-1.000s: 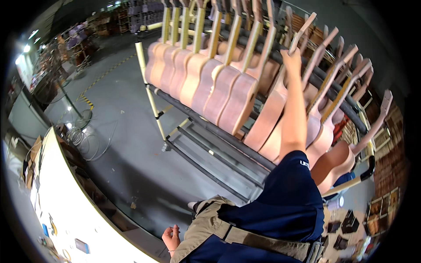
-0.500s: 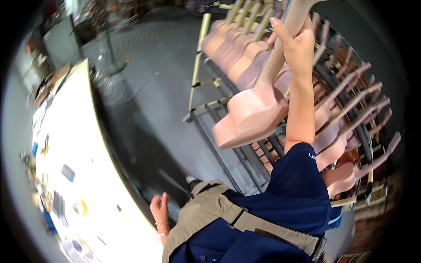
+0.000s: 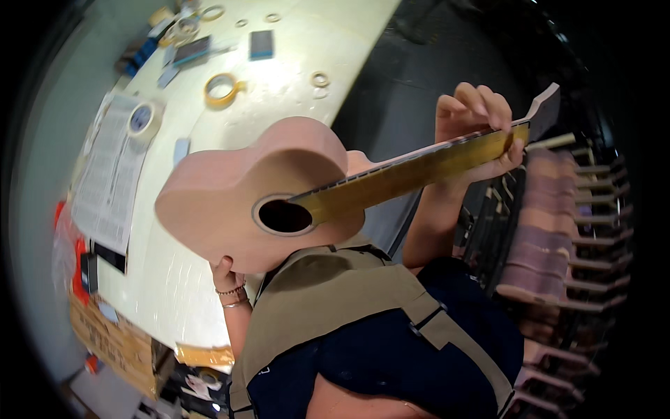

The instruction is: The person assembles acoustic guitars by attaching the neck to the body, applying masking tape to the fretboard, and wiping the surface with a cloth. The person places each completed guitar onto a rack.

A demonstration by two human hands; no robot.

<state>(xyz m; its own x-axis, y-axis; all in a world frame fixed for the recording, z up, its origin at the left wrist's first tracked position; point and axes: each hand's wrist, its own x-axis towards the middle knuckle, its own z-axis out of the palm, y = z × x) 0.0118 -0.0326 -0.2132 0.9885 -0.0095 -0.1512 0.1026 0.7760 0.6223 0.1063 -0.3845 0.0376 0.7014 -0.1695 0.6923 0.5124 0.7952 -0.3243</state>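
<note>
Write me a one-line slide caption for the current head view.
A stringless guitar by a pale worktable: left hand at its body, right hand gripping its neck.

Gap between guitar (image 3: 241, 185) and yellow tape (image 3: 218, 103)

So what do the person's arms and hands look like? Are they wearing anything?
The left hand and the right hand wear no gloves. The left wrist has a dark beaded bracelet and, below it, a thin, shiny band. The right arm comes out of a short, dark navy sleeve.
</note>
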